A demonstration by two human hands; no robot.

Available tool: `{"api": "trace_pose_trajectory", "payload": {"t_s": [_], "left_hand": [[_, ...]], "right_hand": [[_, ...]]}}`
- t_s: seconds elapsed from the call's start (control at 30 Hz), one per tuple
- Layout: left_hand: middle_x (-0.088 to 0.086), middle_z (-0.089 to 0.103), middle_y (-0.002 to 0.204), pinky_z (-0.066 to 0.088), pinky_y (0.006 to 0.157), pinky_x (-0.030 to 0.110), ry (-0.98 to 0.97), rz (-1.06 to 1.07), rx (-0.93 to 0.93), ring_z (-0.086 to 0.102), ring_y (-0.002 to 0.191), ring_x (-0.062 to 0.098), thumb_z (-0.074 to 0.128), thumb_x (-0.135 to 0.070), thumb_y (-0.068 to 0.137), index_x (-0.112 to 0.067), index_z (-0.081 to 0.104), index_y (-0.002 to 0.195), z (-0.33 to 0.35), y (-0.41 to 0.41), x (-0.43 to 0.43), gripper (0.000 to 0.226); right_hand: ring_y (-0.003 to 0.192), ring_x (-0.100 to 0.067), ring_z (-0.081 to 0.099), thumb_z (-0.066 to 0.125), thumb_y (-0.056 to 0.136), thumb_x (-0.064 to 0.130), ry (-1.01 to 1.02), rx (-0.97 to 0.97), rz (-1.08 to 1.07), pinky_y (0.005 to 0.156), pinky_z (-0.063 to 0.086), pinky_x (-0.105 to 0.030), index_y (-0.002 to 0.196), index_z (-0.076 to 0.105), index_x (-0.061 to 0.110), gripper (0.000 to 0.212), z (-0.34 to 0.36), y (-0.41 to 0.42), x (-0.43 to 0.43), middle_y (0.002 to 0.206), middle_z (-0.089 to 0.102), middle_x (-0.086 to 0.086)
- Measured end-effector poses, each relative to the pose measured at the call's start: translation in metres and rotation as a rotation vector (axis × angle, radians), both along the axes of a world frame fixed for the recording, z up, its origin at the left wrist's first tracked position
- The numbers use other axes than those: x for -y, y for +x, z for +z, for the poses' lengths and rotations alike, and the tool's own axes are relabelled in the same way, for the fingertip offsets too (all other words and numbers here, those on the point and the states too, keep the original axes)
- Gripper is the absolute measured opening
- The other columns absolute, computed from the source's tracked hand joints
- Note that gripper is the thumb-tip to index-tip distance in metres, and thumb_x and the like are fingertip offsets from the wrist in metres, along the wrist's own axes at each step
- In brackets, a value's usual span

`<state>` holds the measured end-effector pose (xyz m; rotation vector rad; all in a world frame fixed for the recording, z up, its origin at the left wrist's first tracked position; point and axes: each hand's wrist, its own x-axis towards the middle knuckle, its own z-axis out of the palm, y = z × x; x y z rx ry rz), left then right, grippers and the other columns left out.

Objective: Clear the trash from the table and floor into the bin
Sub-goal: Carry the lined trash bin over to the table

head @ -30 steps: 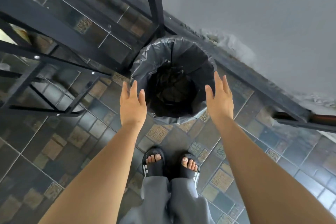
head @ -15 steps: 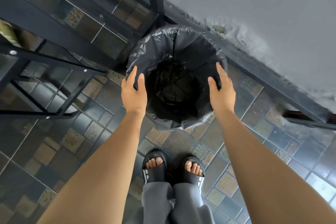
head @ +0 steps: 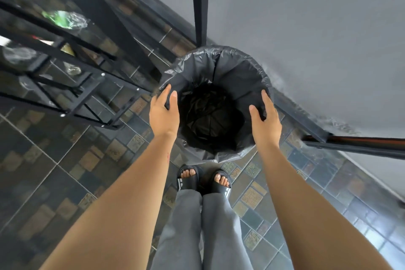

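A round bin (head: 238, 61) lined with a black plastic bag stands on the tiled floor by the grey wall, just past my feet. Inside it I see only dark crumpled liner. My left hand (head: 163, 114) holds the left rim, thumb inside and fingers outside. On the opposite rim, my right hand (head: 266, 123) holds on the same way. At the upper left, blurred trash shows among the bars of a black-framed glass table (head: 72, 55): a crushed clear bottle with a green label (head: 64, 19) and clear plastic wrappers (head: 18, 55). Whether they lie on the glass or below it I cannot tell.
A black table leg (head: 199, 2) rises right behind the bin. A dark bar (head: 361, 143) runs along the wall base at the right. My sandalled feet (head: 202, 178) stand close to the bin's near side. Patterned floor tiles (head: 54, 171) spread to the left.
Both hands went from hovering beside the bin to holding its rim on either side. The bin now appears larger and closer, and the view has swung to show trash at the table.
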<state>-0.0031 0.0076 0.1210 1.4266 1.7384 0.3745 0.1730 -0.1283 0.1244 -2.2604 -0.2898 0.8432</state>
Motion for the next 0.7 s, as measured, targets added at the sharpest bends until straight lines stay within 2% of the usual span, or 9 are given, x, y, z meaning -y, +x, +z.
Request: {"api": "trace_pose_trajectory", "payload": {"t_s": [0.07, 0.2, 0.37, 0.5, 0.7], "left_hand": [[-0.006, 0.04, 0.15, 0.024, 0.105, 0.022, 0.016, 0.029, 0.013, 0.031, 0.134, 0.003, 0.043, -0.043, 0.101, -0.036, 0.051, 0.139, 0.04, -0.007, 0.007, 0.04], [-0.002, 0.042, 0.149, 0.026, 0.113, 0.035, 0.056, 0.085, 0.044, 0.034, 0.14, 0.015, 0.042, -0.044, 0.1, -0.036, 0.054, 0.137, 0.12, -0.03, 0.026, 0.04], [0.0, 0.043, 0.148, 0.03, 0.113, 0.041, 0.1, 0.158, 0.076, 0.039, 0.137, 0.018, 0.039, -0.047, 0.1, -0.037, 0.053, 0.137, 0.204, -0.073, 0.046, 0.041], [-0.001, 0.038, 0.153, 0.024, 0.114, 0.037, 0.134, 0.209, 0.102, 0.026, 0.145, 0.015, 0.039, -0.047, 0.1, -0.037, 0.051, 0.139, 0.251, -0.116, 0.058, 0.041], [0.001, 0.042, 0.15, 0.027, 0.113, 0.035, 0.209, 0.262, 0.118, 0.034, 0.141, 0.018, 0.041, -0.044, 0.101, -0.033, 0.051, 0.14, 0.301, -0.205, 0.069, 0.041]], "right_hand": [[0.131, -0.015, 0.045, 0.051, 0.097, 0.042, 0.016, 0.015, 0.028, 0.104, 0.04, -0.037, 0.143, 0.033, 0.051, 0.05, 0.041, -0.005, 0.004, 0.151, 0.037, 0.013], [0.131, -0.016, 0.046, 0.051, 0.097, 0.041, 0.07, 0.05, 0.084, 0.104, 0.039, -0.034, 0.143, 0.035, 0.05, 0.05, 0.125, -0.02, 0.011, 0.151, 0.038, 0.012], [0.131, -0.014, 0.045, 0.051, 0.097, 0.043, 0.14, 0.087, 0.178, 0.105, 0.038, -0.035, 0.142, 0.035, 0.051, 0.048, 0.215, -0.051, 0.017, 0.15, 0.039, 0.014], [0.131, -0.016, 0.046, 0.051, 0.096, 0.045, 0.183, 0.116, 0.255, 0.107, 0.041, -0.041, 0.141, 0.036, 0.053, 0.048, 0.263, -0.084, 0.019, 0.149, 0.041, 0.013], [0.135, -0.015, 0.042, 0.053, 0.096, 0.042, 0.261, 0.127, 0.341, 0.111, 0.038, -0.04, 0.142, 0.037, 0.049, 0.049, 0.309, -0.162, 0.011, 0.148, 0.042, 0.013]]}}
